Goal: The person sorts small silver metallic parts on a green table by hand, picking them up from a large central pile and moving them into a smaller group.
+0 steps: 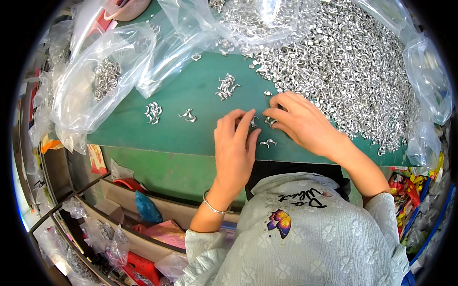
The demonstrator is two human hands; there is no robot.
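My left hand (234, 148) reaches over the green tabletop (176, 138) with its fingers stretched out and the thumb apart from the index finger. A small silver curved metal piece (254, 122) lies at the gap between them. Close by on the right, my right hand (305, 121) has its fingers bent and closed on small silver metal pieces (270, 121), partly hidden by the fingertips. Just below the hands lie a few loose curved pieces (268, 143). Another single piece (267, 93) sits above the right fingertips.
A large heap of silver metal pieces (353, 66) covers the right side, edged by clear plastic sheeting (431, 71). Smaller clusters (226, 87) (153, 113) (188, 115) lie left of the hands. A clear bag (71, 100) holds more pieces. Below the table edge is an open drawer (167, 209).
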